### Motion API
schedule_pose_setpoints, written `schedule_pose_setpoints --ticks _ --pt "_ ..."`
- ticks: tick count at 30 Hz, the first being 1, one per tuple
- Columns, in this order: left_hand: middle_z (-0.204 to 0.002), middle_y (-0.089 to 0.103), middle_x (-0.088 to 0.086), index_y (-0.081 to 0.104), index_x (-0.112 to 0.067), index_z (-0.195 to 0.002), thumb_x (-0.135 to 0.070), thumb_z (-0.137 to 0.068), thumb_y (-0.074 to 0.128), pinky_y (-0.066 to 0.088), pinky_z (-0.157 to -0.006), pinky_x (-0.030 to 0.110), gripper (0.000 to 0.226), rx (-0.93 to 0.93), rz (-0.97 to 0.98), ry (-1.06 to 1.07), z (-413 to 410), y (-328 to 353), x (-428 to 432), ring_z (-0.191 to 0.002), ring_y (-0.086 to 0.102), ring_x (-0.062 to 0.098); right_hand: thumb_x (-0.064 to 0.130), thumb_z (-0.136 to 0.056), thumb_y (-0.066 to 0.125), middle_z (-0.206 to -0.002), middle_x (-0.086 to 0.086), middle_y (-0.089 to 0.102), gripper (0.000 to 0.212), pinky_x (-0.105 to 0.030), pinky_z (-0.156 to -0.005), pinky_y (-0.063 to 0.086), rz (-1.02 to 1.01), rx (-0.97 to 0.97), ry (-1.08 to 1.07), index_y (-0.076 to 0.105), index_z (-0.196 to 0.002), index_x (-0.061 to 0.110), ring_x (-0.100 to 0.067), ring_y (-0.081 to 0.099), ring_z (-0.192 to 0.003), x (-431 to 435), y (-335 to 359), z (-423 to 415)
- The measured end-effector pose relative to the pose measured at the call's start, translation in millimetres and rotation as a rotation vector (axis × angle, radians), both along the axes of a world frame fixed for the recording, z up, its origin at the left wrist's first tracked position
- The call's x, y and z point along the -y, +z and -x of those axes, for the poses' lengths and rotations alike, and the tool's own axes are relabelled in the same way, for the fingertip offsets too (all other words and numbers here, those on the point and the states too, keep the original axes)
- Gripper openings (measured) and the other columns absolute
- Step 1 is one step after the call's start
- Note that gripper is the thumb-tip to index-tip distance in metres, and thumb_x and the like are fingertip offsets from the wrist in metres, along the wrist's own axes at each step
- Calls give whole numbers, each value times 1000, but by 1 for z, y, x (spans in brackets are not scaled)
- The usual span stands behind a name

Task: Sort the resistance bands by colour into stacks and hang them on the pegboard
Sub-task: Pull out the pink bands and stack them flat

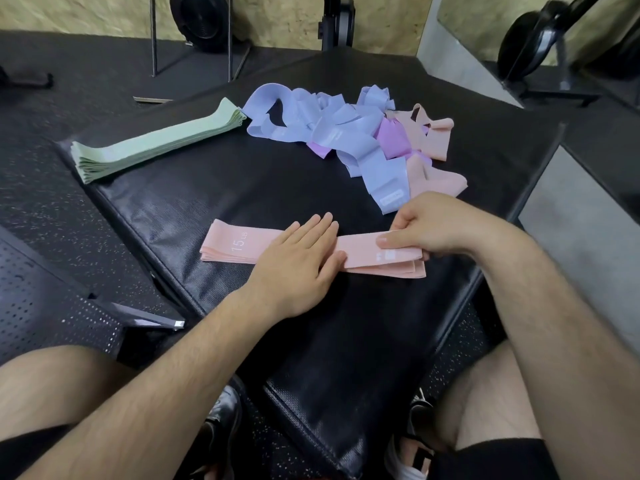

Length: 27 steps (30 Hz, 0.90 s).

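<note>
Now the left hand (298, 261) presses flat on the pink stack (239, 245) while the right hand (426, 230) pinches its other end.

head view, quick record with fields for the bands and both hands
green stack: neat, far left of mat
pink stack: near centre, top band marked 15 LB
loose pile: blue, purple and pink bands, tangled, far right
left hand: flat on pink stack
right hand: pinches pink stack's right end
</note>
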<state>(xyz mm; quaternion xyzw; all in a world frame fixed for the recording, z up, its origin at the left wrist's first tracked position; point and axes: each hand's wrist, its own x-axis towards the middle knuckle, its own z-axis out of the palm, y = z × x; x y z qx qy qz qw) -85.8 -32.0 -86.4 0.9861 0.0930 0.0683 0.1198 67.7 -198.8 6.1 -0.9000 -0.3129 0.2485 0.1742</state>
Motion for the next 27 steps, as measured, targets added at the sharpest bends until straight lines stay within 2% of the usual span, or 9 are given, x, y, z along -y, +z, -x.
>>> schedule_pose_setpoints --ticks 2,5,9,11,16,20,23,25,27 --pt "-166 7 -9 18 -22 -159 -50 -105 22 -1 -124 30 61 -9 4 -5 -1 1 0 -152 1 6 40 -84 78 -49 1 63 25 -20 -45 37 5 -11 -24 73 -74 18 -6 46 -39 6 0 0" --pt "-166 10 -7 20 -21 -159 -49 -105 23 2 -125 31 61 -15 -4 -5 -1 3 1 -153 5 7 38 -84 75 -50 3 66 20 -24 -53 39 45 43 -30 72 -75 20 -4 53 -46 3 -8 5" --pt "-159 34 5 35 -11 -153 -45 -101 21 15 -122 35 64 61 -147 -17 -3 10 10 -148 31 19 37 -83 74 -50 3 67 18 -26 -58 41 65 81 -48 72 -80 19 -6 59 -56 0 -15 9" --pt "-156 40 7 42 -9 -150 -43 -100 22 19 -120 36 64 117 -133 -71 -12 12 22 -144 38 21 36 -83 73 -54 0 69 18 -26 -57 42 51 88 -49 71 -80 19 -8 60 -56 2 -16 9" --pt "-165 19 -1 24 -15 -158 -51 -98 8 9 -125 32 71 53 25 -211 -28 1 44 -152 15 14 26 -80 70 -75 -6 74 15 -26 -57 42 40 136 -34 73 -81 12 -12 58 -64 6 -16 11" --pt "-166 12 -3 17 -17 -159 -52 -98 4 2 -124 29 72 26 -10 -204 -28 -4 44 -153 9 12 33 -79 77 -76 6 70 8 -26 -61 44 -26 81 -40 72 -78 26 -11 63 -71 19 -13 5" --pt "-166 7 -6 13 -19 -159 -50 -102 9 1 -125 30 65 3 -7 -186 -30 -3 46 -153 4 10 25 -79 78 -72 4 72 5 -33 -60 53 -100 32 -78 73 -81 26 -18 66 -65 30 -15 0" --pt "-167 5 -7 11 -21 -160 -46 -106 14 0 -124 30 59 -12 -2 -177 -31 -2 46 -153 2 9 19 -81 77 -73 -1 75 14 -41 -66 60 -168 -12 -94 70 -90 26 -27 73 -73 36 -18 0" --pt "-167 6 -6 9 -25 -160 -44 -107 18 0 -124 30 57 -19 9 -183 -31 0 47 -153 1 10 15 -82 76 -74 -2 74 21 -44 -70 61 -245 -30 -98 66 -95 29 -30 73 -78 41 -20 3"
